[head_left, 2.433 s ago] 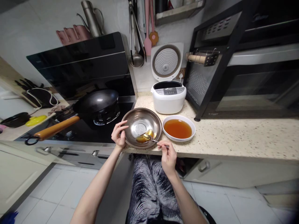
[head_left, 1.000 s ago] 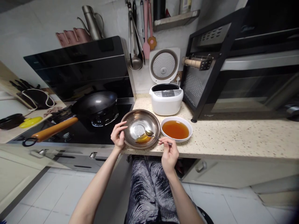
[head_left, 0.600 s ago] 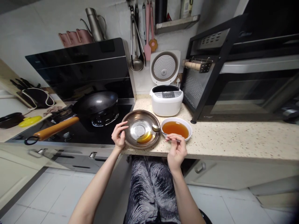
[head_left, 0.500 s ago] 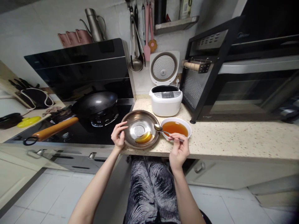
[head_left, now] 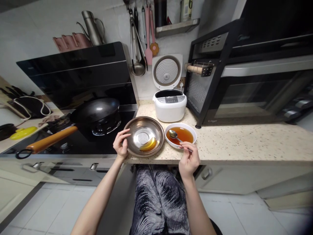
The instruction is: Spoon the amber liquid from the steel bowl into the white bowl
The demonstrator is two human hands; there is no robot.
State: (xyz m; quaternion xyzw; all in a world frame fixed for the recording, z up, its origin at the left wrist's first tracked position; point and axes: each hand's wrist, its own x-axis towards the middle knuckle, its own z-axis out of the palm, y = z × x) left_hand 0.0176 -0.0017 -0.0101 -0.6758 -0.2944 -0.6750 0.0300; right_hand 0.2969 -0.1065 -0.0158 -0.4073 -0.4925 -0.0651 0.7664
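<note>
My left hand (head_left: 120, 143) is at the left rim of a shallow stainless steel bowl (head_left: 135, 127), its fingers curled over the edge and the thumb beside it. A small pool of yellow liquid (head_left: 149, 145) lies in that bowl's lower part. Pinched in my right hand (head_left: 189, 158) is the handle of a metal spoon (head_left: 173, 134). The spoon's head is over the left side of a white bowl (head_left: 171, 143) holding amber-brown liquid (head_left: 185, 133); whether it touches the liquid I cannot tell. Both bowls stand side by side on the speckled countertop (head_left: 234, 143).
Behind the bowls a white rice cooker (head_left: 170, 109) has its lid up. To the left, a black wok (head_left: 97, 109) with a wooden handle (head_left: 53, 138) sits on the stove. An oven (head_left: 254, 94) and black rack (head_left: 199, 88) stand right. Utensils (head_left: 148, 54) hang on the wall.
The spoon has moved right, from between the two bowls to over the white bowl. My left hand stays at the steel bowl's rim. The whole view has shifted slightly.
</note>
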